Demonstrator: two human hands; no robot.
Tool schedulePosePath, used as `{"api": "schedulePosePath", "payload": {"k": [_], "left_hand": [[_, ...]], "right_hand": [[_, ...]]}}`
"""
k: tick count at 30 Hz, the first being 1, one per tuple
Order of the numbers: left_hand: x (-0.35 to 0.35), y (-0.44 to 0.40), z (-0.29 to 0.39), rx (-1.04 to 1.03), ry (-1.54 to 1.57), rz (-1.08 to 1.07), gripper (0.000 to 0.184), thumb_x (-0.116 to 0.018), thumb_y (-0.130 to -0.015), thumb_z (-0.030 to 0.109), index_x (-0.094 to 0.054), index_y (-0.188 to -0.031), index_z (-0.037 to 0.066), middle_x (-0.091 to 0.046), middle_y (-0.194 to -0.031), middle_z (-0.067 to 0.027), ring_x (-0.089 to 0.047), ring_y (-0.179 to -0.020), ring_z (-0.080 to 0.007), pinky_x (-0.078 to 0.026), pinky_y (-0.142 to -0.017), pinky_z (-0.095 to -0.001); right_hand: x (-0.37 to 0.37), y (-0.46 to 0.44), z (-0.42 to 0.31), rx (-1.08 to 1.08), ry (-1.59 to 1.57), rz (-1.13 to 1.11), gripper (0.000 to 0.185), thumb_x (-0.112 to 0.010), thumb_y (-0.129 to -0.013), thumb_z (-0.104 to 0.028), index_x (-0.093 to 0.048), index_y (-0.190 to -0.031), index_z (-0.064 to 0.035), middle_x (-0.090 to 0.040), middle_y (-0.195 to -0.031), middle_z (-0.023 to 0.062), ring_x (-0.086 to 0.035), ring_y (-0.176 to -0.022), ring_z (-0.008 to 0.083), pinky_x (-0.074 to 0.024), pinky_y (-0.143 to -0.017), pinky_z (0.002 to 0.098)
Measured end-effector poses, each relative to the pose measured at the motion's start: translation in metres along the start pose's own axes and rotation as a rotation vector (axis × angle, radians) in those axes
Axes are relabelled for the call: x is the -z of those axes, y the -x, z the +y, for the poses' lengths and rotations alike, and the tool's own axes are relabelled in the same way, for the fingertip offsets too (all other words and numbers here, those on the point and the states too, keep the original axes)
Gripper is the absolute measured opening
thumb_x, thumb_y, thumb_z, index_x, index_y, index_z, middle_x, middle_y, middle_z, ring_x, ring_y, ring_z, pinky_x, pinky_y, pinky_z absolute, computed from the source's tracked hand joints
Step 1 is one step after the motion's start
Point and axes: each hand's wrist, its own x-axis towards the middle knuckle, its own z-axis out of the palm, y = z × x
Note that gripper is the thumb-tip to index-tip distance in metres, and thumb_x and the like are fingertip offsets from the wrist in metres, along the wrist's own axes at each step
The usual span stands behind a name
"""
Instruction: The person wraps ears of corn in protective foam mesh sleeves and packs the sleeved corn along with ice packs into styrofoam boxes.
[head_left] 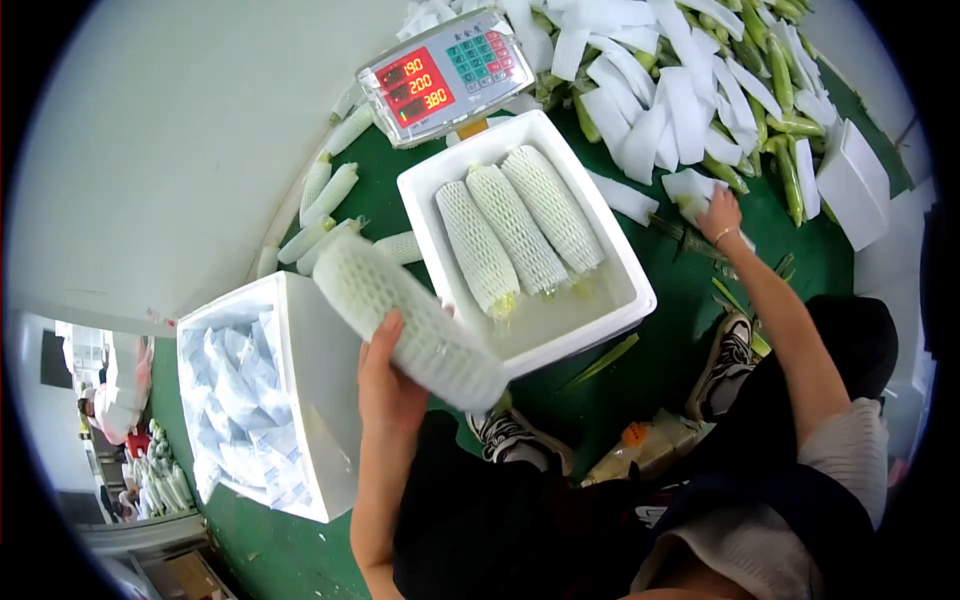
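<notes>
My left hand (388, 385) is closed around an ear of corn (400, 315) in a white foam net sleeve, raised in front of a white foam box (600, 312). Inside that box three netted ears of corn (517, 228) lie side by side, with room below them. To the right, my right hand (722, 218) has its fingers closed on a white foam sleeve (692, 186) at the edge of a heap. Something pale green shows under those fingers, but I cannot make out what.
A scale display (445, 75) with lit red digits stands behind the box. Loose green corn (780, 70) and foam sleeves (640, 130) are piled at upper right. More netted ears (330, 190) lie left. A foam box (325, 400) holds white packets (235, 375). A knife-like tool (685, 235) lies nearby.
</notes>
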Motion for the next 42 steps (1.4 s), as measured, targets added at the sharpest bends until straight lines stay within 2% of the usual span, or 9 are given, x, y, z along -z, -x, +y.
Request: {"api": "schedulePosePath", "payload": {"k": [3, 6, 12, 20, 26, 29, 34, 40, 42], "left_hand": [[-0.038, -0.019, -0.021, -0.097, 0.135, -0.112, 0.053, -0.051, -0.091, 0.035, -0.036, -0.129, 0.000, -0.050, -0.124, -0.0151, -0.049, -0.116, -0.0286, -0.035, -0.102, -0.0435], [-0.079, -0.025, -0.043, -0.135, 0.276, -0.292, 0.044, -0.050, -0.093, 0.024, -0.038, -0.129, 0.003, -0.050, -0.126, -0.0115, -0.046, -0.120, -0.0246, -0.033, -0.104, -0.0404], [-0.021, -0.058, -0.065, -0.694, -1.776, -0.454, 0.048, -0.072, -0.070, 0.018, -0.056, -0.114, 0.011, -0.046, -0.120, -0.0145, -0.039, -0.116, -0.0324, -0.029, -0.100, -0.0495], [0.002, -0.075, -0.065, -0.876, -1.718, -0.354, 0.050, -0.072, -0.056, 0.007, -0.061, -0.104, 0.012, -0.042, -0.122, -0.0153, -0.040, -0.115, -0.0348, -0.033, -0.098, -0.0447], [0.005, -0.079, -0.076, -0.853, -1.638, -0.348, 0.050, -0.070, -0.057, 0.003, -0.062, -0.106, 0.011, -0.044, -0.124, -0.0179, -0.041, -0.117, -0.0353, -0.039, -0.095, -0.0418], [0.009, -0.085, -0.085, -0.979, -1.661, -0.349, 0.047, -0.071, -0.059, 0.006, -0.063, -0.105, 0.009, -0.047, -0.125, -0.0187, -0.044, -0.117, -0.0342, -0.038, -0.098, -0.0418], [0.015, -0.030, -0.033, -0.891, -1.275, -0.206, 0.033, -0.069, -0.072, 0.014, -0.061, -0.102, 0.002, -0.053, -0.118, -0.0189, -0.054, -0.106, -0.0349, -0.044, -0.091, -0.0396], [0.176, 0.064, 0.087, -0.823, -1.548, 0.885, 0.038, -0.070, -0.072, 0.014, -0.058, -0.106, 0.001, -0.059, -0.103, -0.0185, -0.056, -0.096, -0.0356, -0.045, -0.081, -0.0425], [0.235, 0.098, 0.106, -0.298, -1.898, 0.973, 0.062, -0.074, -0.069, 0.027, -0.049, -0.118, -0.001, -0.053, -0.113, -0.0260, -0.050, -0.105, -0.0388, -0.043, -0.086, -0.0421]], "right_hand": [[0.129, 0.019, -0.129, 0.331, -1.031, -0.357, 0.065, -0.063, -0.083, -0.026, -0.031, -0.135, -0.0026, -0.049, -0.122, 0.0164, -0.048, -0.113, 0.0254, -0.0409, -0.093, 0.0344], [0.222, 0.093, -0.209, 0.990, -0.880, -0.524, 0.076, -0.070, -0.074, -0.028, -0.030, -0.135, -0.0052, -0.054, -0.114, 0.0160, -0.057, -0.099, 0.0213, -0.0449, -0.087, 0.0321], [0.264, 0.057, -0.195, 0.817, -0.470, -0.708, 0.075, -0.073, -0.062, -0.021, -0.042, -0.127, 0.0024, -0.061, -0.101, 0.0149, -0.059, -0.089, 0.0189, -0.0466, -0.081, 0.0290], [0.165, 0.056, -0.247, 0.225, -0.399, -1.825, 0.057, -0.072, -0.067, -0.025, -0.054, -0.113, 0.0029, -0.061, -0.101, 0.0113, -0.060, -0.088, 0.0179, -0.0479, -0.077, 0.0280], [0.120, 0.098, -0.252, 1.006, 0.175, -1.336, 0.044, -0.064, -0.078, -0.030, -0.055, -0.105, 0.0034, -0.059, -0.097, 0.0156, -0.061, -0.082, 0.0254, -0.0493, -0.069, 0.0344], [0.164, 0.106, -0.237, 1.686, 0.010, -0.338, 0.036, -0.065, -0.077, -0.031, -0.050, -0.093, -0.0019, -0.052, -0.086, 0.0149, -0.057, -0.080, 0.0317, -0.0481, -0.068, 0.0417], [0.144, 0.107, -0.242, 1.261, 0.337, -0.952, 0.042, -0.065, -0.076, -0.016, -0.044, -0.109, -0.0013, -0.061, -0.077, 0.0192, -0.059, -0.073, 0.0401, -0.0467, -0.066, 0.0480], [0.141, 0.099, -0.235, 1.261, 0.145, -1.003, 0.033, -0.064, -0.076, -0.013, -0.045, -0.101, -0.0017, -0.060, -0.084, 0.0212, -0.058, -0.082, 0.0398, -0.0454, -0.071, 0.0457], [0.157, 0.100, -0.232, 1.387, 0.075, -0.764, 0.024, -0.064, -0.078, -0.013, -0.047, -0.091, -0.0021, -0.060, -0.081, 0.0171, -0.058, -0.079, 0.0372, -0.0453, -0.070, 0.0433]]}}
